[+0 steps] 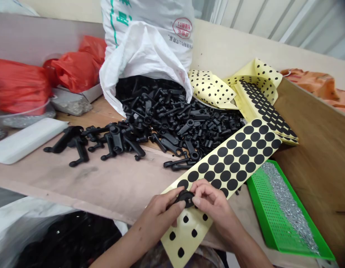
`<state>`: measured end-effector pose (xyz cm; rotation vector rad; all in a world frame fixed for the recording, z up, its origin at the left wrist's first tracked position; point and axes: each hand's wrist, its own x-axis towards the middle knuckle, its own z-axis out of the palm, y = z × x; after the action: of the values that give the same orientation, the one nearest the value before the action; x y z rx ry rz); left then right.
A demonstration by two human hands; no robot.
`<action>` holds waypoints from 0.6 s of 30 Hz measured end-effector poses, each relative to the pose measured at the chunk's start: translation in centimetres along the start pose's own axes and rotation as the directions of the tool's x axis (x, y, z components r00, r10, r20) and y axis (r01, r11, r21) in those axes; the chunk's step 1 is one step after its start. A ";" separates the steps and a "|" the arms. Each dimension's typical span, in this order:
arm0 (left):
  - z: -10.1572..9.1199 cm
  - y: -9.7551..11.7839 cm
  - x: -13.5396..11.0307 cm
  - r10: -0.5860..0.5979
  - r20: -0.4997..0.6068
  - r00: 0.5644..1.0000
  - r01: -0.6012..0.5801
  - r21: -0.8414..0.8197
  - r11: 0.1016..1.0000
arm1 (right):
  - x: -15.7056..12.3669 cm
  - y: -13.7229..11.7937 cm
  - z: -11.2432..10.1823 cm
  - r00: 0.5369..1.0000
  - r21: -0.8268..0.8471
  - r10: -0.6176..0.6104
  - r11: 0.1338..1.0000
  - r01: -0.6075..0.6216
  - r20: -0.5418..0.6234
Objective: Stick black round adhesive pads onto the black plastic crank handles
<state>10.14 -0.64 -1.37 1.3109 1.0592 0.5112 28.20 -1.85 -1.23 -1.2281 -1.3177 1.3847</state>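
My left hand (161, 214) and my right hand (213, 203) meet over the near end of a yellow backing sheet (189, 238) covered with round black stickers (233, 156). Between their fingertips they pinch a small round black plastic part (185, 197). Both hands are closed on it, thumbs on top. The near part of the sheet has its discs peeled off, leaving small black diamond scraps. Behind lies a heap of black plastic crank handles (172, 119) spilling from a white woven sack (144, 56).
A green perforated tray (261, 208) with small silver screws (286, 201) sits at the right. More yellow sticker sheets (258, 93) lie behind. Red plastic bags (18, 85) and a white flat piece (24, 139) are at the left. A sack of black parts (77, 238) is below the table edge.
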 end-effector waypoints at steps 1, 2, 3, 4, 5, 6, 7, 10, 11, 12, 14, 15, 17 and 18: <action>0.0 0.0 0.0 0.004 0.002 1.000 -0.004 0.012 1.000 | 0.0 0.1 0.0 1.000 0.005 -0.002 1.000 0.002 -0.001; -0.1 -0.1 0.0 0.004 0.009 1.000 -0.004 0.020 1.000 | 0.0 0.1 0.0 1.000 0.012 -0.002 1.000 0.002 -0.003; -0.1 -0.1 0.1 0.003 0.018 1.000 -0.003 0.020 1.000 | 0.0 0.1 0.0 1.000 0.020 -0.001 1.000 0.001 -0.004; -0.1 -0.2 0.1 0.002 0.028 1.000 -0.002 0.017 1.000 | 0.0 0.1 0.0 1.000 0.025 -0.001 1.000 0.001 -0.008; -0.2 -0.3 0.2 0.000 0.037 0.999 0.000 0.013 1.000 | 0.0 0.1 0.1 1.000 0.024 -0.003 1.000 0.003 -0.008; -0.2 -0.4 0.2 0.001 0.044 0.999 -0.001 0.011 1.000 | 0.0 0.0 0.1 1.000 0.016 -0.007 1.000 0.007 -0.007; -0.2 -0.5 0.2 0.000 0.049 0.999 0.000 0.014 1.000 | 0.0 0.0 0.1 1.000 -0.002 -0.015 1.000 0.015 -0.006; -0.2 -0.6 0.2 -0.007 0.038 0.999 0.005 0.034 0.999 | 0.0 -0.1 0.0 0.998 -0.088 -0.063 0.994 0.064 0.006; -0.1 -0.6 0.2 -0.007 0.033 0.999 0.006 0.036 0.999 | 0.0 0.0 -0.1 0.997 -0.113 -0.082 0.990 0.083 0.011; -0.1 -0.6 0.2 -0.006 0.029 1.000 0.005 0.034 0.999 | 0.0 0.0 -0.1 0.995 -0.126 -0.096 0.987 0.097 0.018; -0.1 -0.7 0.1 -0.006 0.031 0.999 0.006 0.020 1.000 | 0.1 0.3 -0.2 0.995 -0.114 -0.098 0.988 0.101 0.032; -0.1 -0.7 0.1 -0.005 0.035 0.999 0.004 0.009 1.000 | 0.2 0.5 -0.2 0.995 -0.097 -0.093 0.991 0.096 0.037; 0.0 -0.9 0.2 0.002 0.041 0.999 -0.001 -0.011 1.000 | 0.1 0.7 -0.1 0.995 -0.083 -0.092 0.992 0.095 0.038; 0.0 -1.0 0.2 0.008 0.041 0.999 -0.007 -0.014 1.000 | 0.0 0.7 -0.1 0.994 -0.096 -0.102 0.990 0.104 0.028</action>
<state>9.99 -0.73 -2.34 1.3083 1.0157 0.4942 28.28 -1.88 -1.91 -1.1935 -1.4585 1.2783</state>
